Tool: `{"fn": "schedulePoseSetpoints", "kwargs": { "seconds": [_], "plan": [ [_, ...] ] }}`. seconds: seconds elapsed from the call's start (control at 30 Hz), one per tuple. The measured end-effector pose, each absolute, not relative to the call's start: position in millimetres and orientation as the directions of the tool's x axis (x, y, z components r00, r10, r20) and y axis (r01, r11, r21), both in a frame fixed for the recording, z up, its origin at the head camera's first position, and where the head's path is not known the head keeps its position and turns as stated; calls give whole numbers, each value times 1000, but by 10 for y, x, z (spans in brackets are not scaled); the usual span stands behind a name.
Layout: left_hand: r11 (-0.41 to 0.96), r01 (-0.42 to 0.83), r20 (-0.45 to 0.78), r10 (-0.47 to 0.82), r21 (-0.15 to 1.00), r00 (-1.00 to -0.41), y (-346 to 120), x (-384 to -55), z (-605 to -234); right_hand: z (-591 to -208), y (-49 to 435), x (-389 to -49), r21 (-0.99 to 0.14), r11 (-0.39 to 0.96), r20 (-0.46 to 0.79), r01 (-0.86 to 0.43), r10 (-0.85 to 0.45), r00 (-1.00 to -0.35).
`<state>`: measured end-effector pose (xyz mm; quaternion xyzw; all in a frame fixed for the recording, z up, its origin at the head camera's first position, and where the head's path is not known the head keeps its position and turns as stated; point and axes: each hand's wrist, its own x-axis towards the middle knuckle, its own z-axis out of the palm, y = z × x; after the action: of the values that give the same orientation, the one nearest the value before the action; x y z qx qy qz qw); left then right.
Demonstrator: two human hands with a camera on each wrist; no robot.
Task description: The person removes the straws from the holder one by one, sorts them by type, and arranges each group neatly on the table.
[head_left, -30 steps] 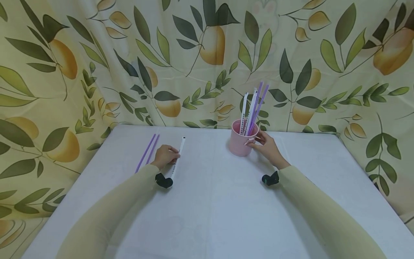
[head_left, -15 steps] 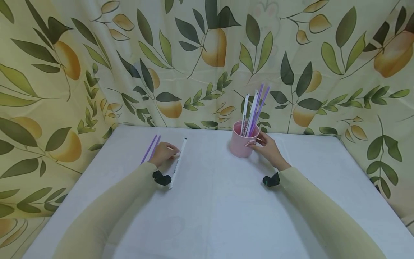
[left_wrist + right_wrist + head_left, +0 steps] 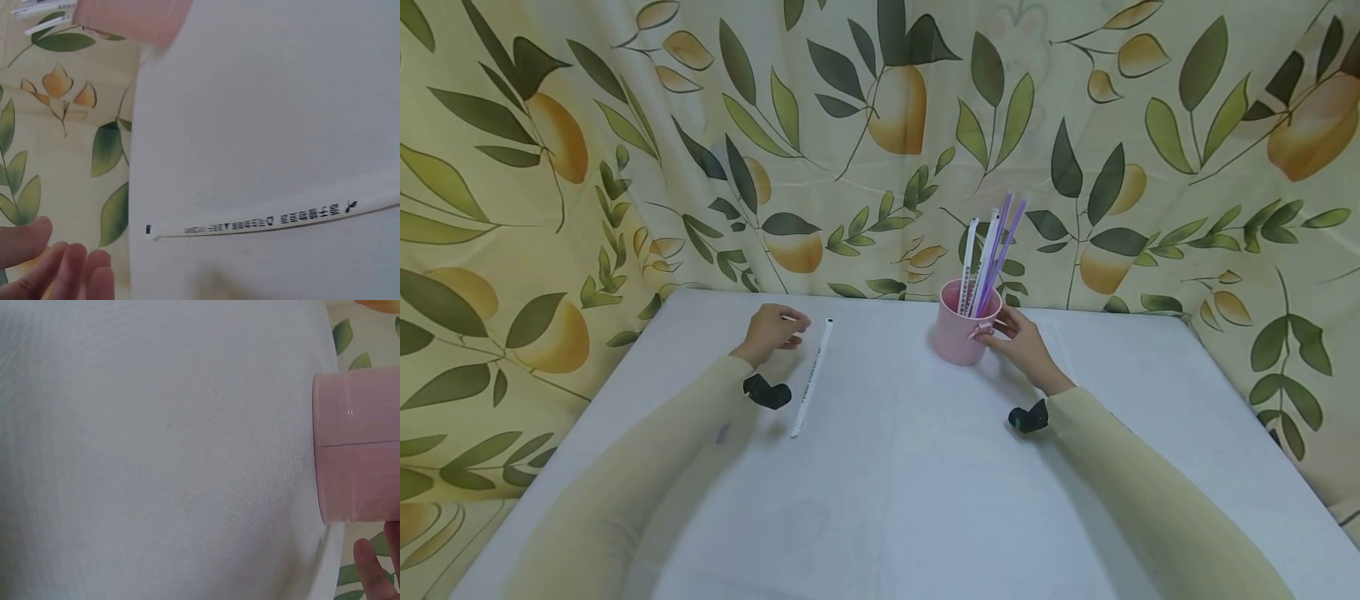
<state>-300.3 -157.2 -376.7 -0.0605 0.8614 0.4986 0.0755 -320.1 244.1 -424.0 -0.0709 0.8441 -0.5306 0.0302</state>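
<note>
A white paper-wrapped straw (image 3: 812,379) with dark printing lies slanted on the table; the left wrist view shows its printed wrapper (image 3: 269,223) up close. Beside its upper end, on the left, my left hand (image 3: 773,331) hovers with relaxed fingers, and the left wrist view shows thumb and fingertips (image 3: 74,256) apart with nothing between them. My right hand (image 3: 1018,346) grips the pink mug (image 3: 955,337) at its handle side. Several white wrapped straws (image 3: 968,258) and purple straws (image 3: 1009,242) stand in it. A bit of purple (image 3: 722,433) shows below my left sleeve.
A white cloth covers the table (image 3: 895,483). Right behind its far edge hangs a curtain (image 3: 865,200) printed with leaves and fruit. Dark wrist cameras (image 3: 767,392) sit on both wrists.
My left hand has left the white wrapped straw and moved up and left, now covering the purple straws that showed before. The right hand stays on the mug.
</note>
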Motion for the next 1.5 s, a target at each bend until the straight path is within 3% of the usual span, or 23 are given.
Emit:
{"fn": "schedulePoseSetpoints", "kwargs": {
  "seconds": [0.27, 0.73, 1.5],
  "plan": [
    [416, -15, -43, 58, 909, -997, -1472, -3084, -3759, -4264, 2453, -3235, -899, 427, 32, -97, -158, -987],
    [314, 153, 114, 138, 937, -984, -1186, -3135, -3749, -4255, 2464, -3240, -893, 442, 20, -86, -151, -988],
    [286, 264, 224, 166, 921, -960, -626, -3306, -3557, -4256, 2466, -3216, -901, 424, 21, -89, -160, -987]
  ]
}}
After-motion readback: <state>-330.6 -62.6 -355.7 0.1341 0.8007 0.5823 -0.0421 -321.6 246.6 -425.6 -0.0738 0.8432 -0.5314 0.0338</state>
